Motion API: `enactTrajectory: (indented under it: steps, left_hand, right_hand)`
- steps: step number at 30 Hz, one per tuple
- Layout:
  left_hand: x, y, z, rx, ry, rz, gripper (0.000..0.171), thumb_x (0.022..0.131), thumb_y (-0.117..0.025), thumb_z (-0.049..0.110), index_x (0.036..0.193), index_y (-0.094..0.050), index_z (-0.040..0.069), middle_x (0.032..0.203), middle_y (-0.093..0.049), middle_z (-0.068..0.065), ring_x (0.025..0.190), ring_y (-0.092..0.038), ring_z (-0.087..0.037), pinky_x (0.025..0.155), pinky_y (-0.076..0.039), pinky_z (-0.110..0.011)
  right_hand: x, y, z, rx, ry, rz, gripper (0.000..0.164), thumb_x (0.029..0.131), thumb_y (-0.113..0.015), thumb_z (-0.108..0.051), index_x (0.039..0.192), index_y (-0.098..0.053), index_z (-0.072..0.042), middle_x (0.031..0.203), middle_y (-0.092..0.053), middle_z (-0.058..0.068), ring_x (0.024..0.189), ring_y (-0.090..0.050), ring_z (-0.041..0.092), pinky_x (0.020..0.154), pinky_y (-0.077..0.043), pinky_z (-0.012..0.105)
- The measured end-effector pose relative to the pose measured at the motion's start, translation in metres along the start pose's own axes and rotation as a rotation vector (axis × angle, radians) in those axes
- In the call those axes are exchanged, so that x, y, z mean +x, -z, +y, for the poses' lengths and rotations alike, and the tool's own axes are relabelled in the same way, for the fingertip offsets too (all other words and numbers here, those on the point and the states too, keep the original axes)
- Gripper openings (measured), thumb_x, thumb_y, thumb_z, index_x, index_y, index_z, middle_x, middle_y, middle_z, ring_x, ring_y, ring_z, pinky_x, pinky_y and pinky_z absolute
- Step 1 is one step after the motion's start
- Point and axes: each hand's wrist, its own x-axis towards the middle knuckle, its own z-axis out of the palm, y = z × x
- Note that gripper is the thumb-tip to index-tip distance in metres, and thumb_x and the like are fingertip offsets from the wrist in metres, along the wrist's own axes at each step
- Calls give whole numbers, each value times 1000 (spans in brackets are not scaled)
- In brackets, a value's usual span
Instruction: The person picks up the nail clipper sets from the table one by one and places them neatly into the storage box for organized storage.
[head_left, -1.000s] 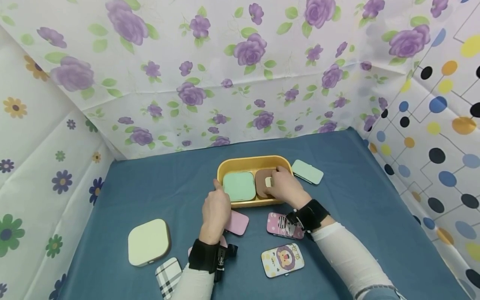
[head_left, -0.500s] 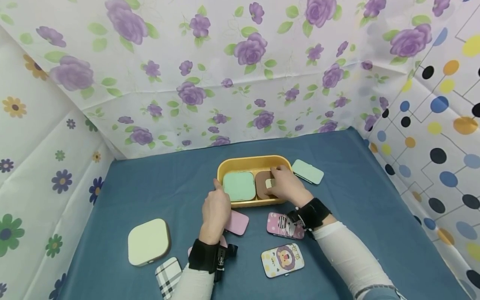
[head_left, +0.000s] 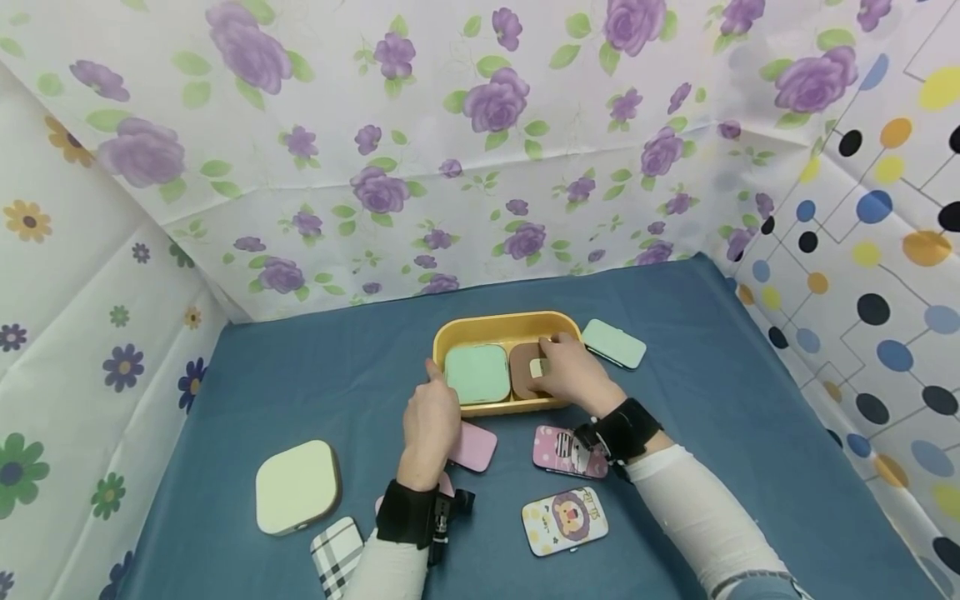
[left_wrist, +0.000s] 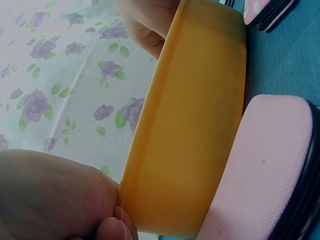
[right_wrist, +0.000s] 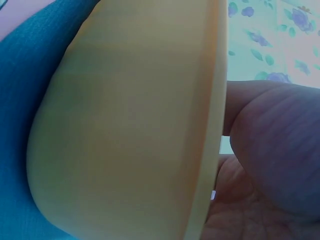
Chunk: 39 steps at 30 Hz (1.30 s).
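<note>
Gripping yellow tray (head_left: 517, 407) with curled left hand (head_left: 433, 421), likely for steadiness; pinching brown tin (head_left: 524, 368) off-centre in part-spread right hand (head_left: 573, 375), perhaps avoiding mint tin (head_left: 477, 374) left of it.

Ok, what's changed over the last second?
The brown box seems to have settled very slightly nearer the person inside the tray, the right hand shifting slightly with it. No hold was visibly taken or released. The left hand stayed at the tray's left end; tray and green box look unmoved.
</note>
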Motion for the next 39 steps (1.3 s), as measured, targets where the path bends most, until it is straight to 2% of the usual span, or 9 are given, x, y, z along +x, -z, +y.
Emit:
enactTrajectory:
  steps: [10, 16, 18, 21, 23, 26, 28, 34, 39]
  left_hand:
    - [-1, 0, 1, -3, -8, 14, 57, 104, -41, 13, 154, -23, -7, 47, -42, -6, 35, -23, -13, 36, -18, -27]
    - [0, 2, 2, -3, -4, 14, 57, 103, -42, 13, 153, -24, -8, 47, -43, -5, 34, -25, -13, 35, -19, -26]
    - [0, 1, 2, -3, 3, 14, 57, 103, -42, 13, 153, -24, -8, 47, -43, -5, 34, -26, -13, 35, -19, -26]
    - [1, 1, 2, -2, 10, 19, 57, 103, -43, 13, 153, -25, -7, 47, -42, -5, 34, -28, -13, 35, -20, -26]
    - [1, 0, 1, -1, 12, 18, 57, 103, -43, 13, 153, -25, -7, 47, -42, -4, 34, -28, -14, 35, -20, -26]
    - [1, 1, 1, 4, 12, 19, 57, 103, -43, 13, 153, -25, -7, 47, -43, -5, 34, -28, -14, 35, -20, -26]
    - [1, 1, 1, 10, 9, 18, 57, 103, -43, 13, 153, -25, -7, 47, -43, -5, 34, -29, -14, 35, -20, -26]
    - [1, 1, 2, 15, 9, 8, 57, 103, -42, 13, 153, -25, -8, 48, -44, -6, 34, -30, -14, 35, -20, -26]
    - [0, 1, 2, 12, -2, 24, 57, 103, -44, 13, 152, -27, -9, 47, -44, -6, 34, -32, -15, 34, -21, -26]
  right_hand:
    - [-1, -3, 4, 35, 26, 35, 46, 83, -80, -36, 112, -67, -4, 110, -59, 13, 87, -54, 24, 75, -48, 39]
    - [-3, -3, 8, 92, 51, 69, 55, 85, -77, -37, 125, -65, -1, 125, -59, 16, 100, -60, 28, 85, -51, 43]
    - [-3, -3, 11, 122, 82, 87, 49, 87, -76, -36, 120, -67, -2, 116, -62, 15, 95, -60, 27, 81, -50, 42]
    - [-4, 0, 17, 186, 132, 117, 35, 91, -72, -33, 111, -68, -4, 92, -60, 12, 78, -55, 26, 68, -44, 41]
    - [-6, 3, 21, 231, 148, 146, 35, 93, -71, -32, 113, -68, -4, 93, -63, 12, 80, -59, 27, 70, -46, 42]
    - [-9, 7, 27, 316, 137, 185, 45, 95, -69, -33, 130, -64, -5, 115, -67, 14, 99, -65, 30, 83, -52, 45]
    - [-12, 9, 32, 365, 119, 220, 51, 95, -69, -33, 137, -60, -7, 130, -63, 13, 113, -63, 31, 91, -51, 47]
    - [-18, 14, 46, 426, 73, 324, 43, 97, -67, -33, 133, -63, -10, 124, -65, 9, 109, -62, 26, 89, -52, 44]
    - [-25, 15, 55, 436, -36, 384, 35, 99, -62, -38, 123, -67, -14, 110, -67, 5, 99, -62, 22, 81, -51, 42]
